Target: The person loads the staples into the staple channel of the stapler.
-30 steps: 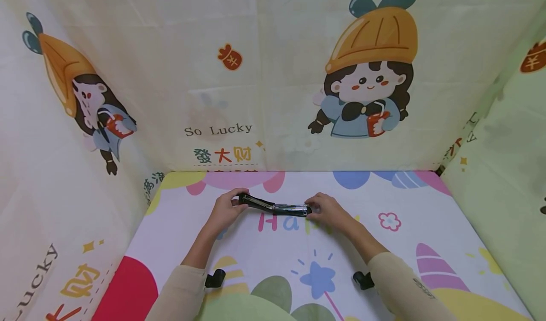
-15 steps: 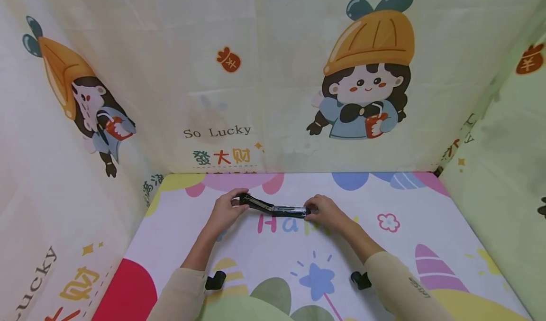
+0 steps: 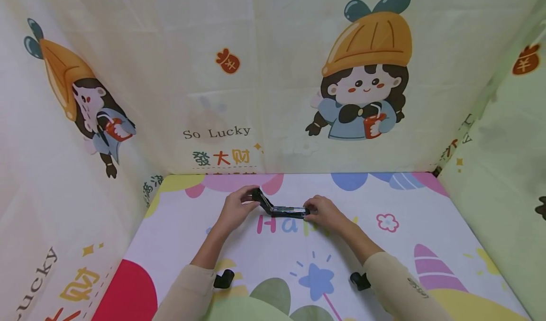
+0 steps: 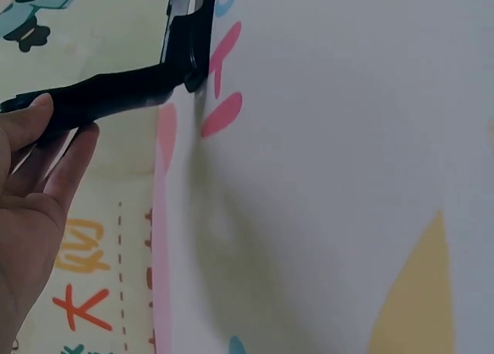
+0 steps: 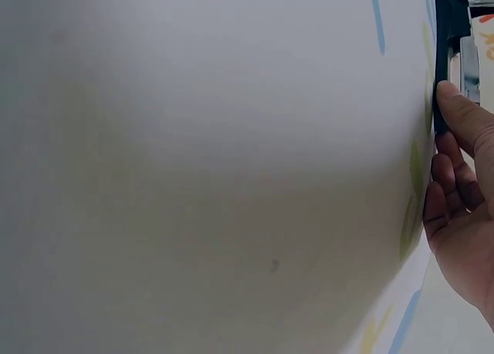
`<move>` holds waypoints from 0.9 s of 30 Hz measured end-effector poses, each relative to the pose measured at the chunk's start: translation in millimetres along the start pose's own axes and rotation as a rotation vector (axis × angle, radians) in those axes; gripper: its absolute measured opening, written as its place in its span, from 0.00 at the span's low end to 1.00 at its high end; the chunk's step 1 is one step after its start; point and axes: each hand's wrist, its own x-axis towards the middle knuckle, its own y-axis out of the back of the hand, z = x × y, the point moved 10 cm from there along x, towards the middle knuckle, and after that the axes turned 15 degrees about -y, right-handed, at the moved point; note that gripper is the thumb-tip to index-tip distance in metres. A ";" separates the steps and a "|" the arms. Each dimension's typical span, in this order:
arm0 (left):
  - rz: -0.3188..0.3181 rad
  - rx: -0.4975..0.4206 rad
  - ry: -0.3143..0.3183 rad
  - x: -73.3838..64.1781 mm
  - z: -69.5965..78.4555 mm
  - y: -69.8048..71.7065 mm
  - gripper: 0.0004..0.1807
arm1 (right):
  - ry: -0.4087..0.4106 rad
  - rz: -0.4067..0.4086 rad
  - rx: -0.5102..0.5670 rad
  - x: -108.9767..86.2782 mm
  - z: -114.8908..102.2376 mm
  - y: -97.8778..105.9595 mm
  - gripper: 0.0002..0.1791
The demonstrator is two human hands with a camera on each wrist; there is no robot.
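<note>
Stapler (image 3: 287,212): I saw it bent open by the tabletop's (image 3: 256,259) printed letters, metal channel (image 3: 290,209) exposed, contents too small to tell.
Left hand (image 3: 237,209): pinched the raised end.
Right hand (image 3: 326,213): gripped the lower end.

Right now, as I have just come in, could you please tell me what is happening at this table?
A person's left hand and right hand grip opposite ends of what looks like an opened black stapler over a printed table. The half in the left hand is tilted up; the other lies nearly level. It is not folded closed.
</note>
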 end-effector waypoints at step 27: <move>-0.164 0.122 -0.208 26.2 39.7 -67.0 0.22 | 0.004 -0.004 -0.013 0.6 -1.8 0.7 0.17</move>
